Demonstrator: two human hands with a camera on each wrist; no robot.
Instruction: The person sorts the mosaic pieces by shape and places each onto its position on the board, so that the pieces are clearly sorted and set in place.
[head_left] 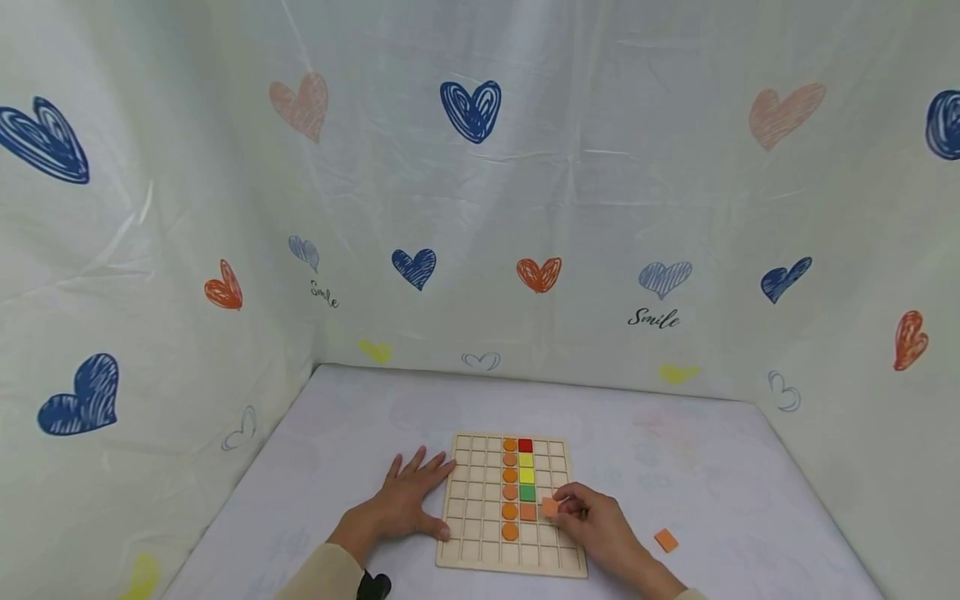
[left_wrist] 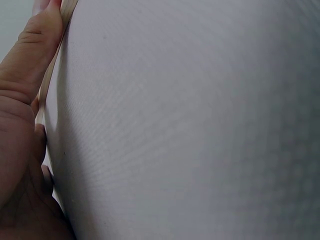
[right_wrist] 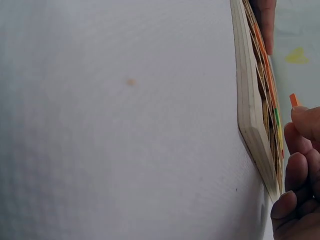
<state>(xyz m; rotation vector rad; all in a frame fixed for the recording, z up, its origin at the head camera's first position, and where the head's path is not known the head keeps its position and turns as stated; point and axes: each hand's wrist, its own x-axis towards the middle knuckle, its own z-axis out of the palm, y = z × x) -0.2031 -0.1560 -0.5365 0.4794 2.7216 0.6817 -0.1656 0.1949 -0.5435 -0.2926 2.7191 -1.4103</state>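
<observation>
A wooden grid board [head_left: 472, 552] lies on the table in the head view. One of its columns holds several orange round pieces [head_left: 510, 476]. Beside that column stand square tiles: a red tile [head_left: 525, 446], two yellow ones, a green tile [head_left: 527, 493] and an orange tile [head_left: 528, 512]. My right hand [head_left: 600, 527] pinches another orange square tile [head_left: 550, 507] between thumb and fingers, over the board's right part; the right wrist view shows this tile [right_wrist: 294, 100] edge-on. My left hand [head_left: 405, 500] is spread, its fingertips and thumb at the board's left edge.
A loose orange square tile [head_left: 666, 540] lies on the white table [head_left: 637, 450], right of the board. Hanging sheets with printed hearts [head_left: 540, 275] enclose the back and sides. A small black object [head_left: 373, 585] shows by the left sleeve.
</observation>
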